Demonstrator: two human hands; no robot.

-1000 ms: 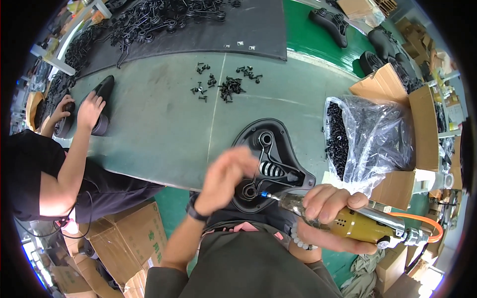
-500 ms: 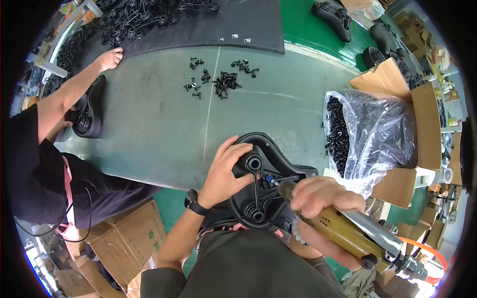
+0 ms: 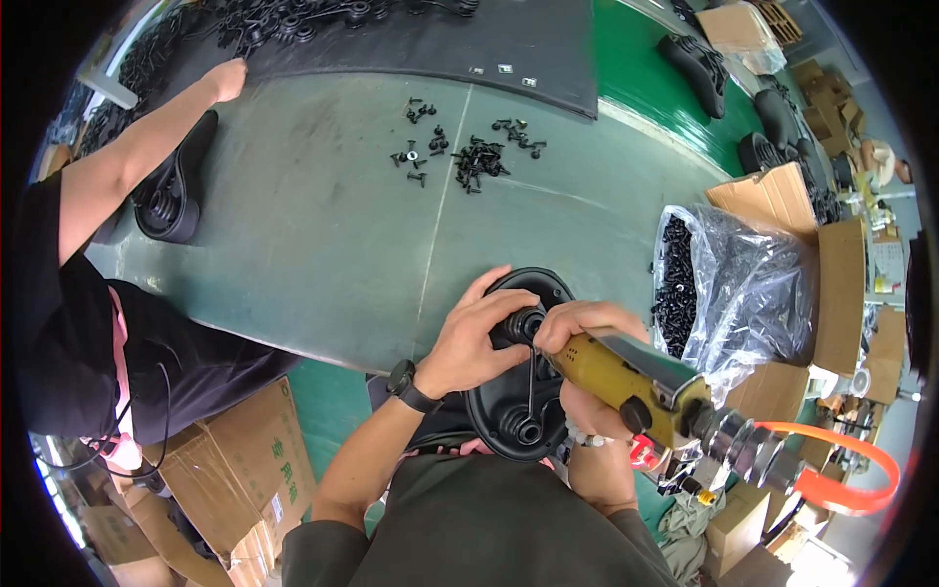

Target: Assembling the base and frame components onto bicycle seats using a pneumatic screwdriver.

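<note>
**Saddle (image 3: pixel 496 396) clasped in left hand (image 3: pixel 469 342), driver (image 3: pixel 599 372) gripped in right hand (image 3: pixel 579 321)**

The black saddle is held underside up at the near edge of the table (image 3: pixel 323 225), close in front of the person's body. Its far round mount (image 3: pixel 531 323) is clasped by the thumb and fingers of the left hand; a watch (image 3: pixel 402 377) is worn at that wrist. The yellow driver is clamped in the right hand, just beside the left, with its front end directed at the saddle. The tip seems to be hidden by the fingers, so what is touched by it cannot be told. An orange hose (image 3: pixel 831 492) is joined at the driver's rear.

Farther up the table, black screws (image 3: pixel 477 158) are scattered in clusters. At the right, an open carton (image 3: pixel 841 284) is lined with a clear bag (image 3: pixel 748 284), in which small black parts (image 3: pixel 675 284) are held. Beyond the screws, a black mat (image 3: pixel 440 49) is heaped with dark frames (image 3: pixel 293 24). At the left, a co-worker's hand (image 3: pixel 228 80) is stretched to the mat, near a second saddle (image 3: pixel 186 174).
</note>
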